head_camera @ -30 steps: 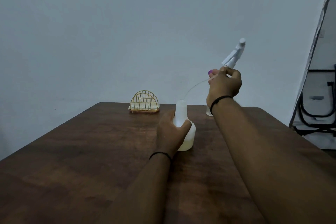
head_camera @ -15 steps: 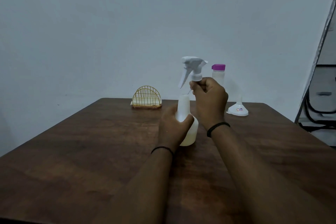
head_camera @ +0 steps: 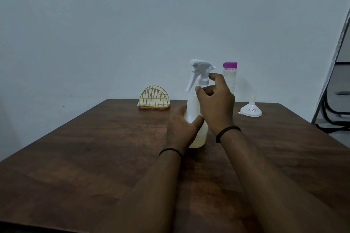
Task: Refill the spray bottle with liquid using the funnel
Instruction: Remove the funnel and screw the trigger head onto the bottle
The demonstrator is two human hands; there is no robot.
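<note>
Head view: right hand pinched on collar of trigger head, thumb and fingers closed round it — seated atop spray bottle. Left hand clamped round bottle body, bottle upright at table centre, long axis vertical, pale liquid low inside. Right hand nearer collar, so twisting likely falls to it. Funnel inverted, well right; purple-capped bottle behind. Wire holder at far edge. Dark wooden table, bare grey wall.
</note>
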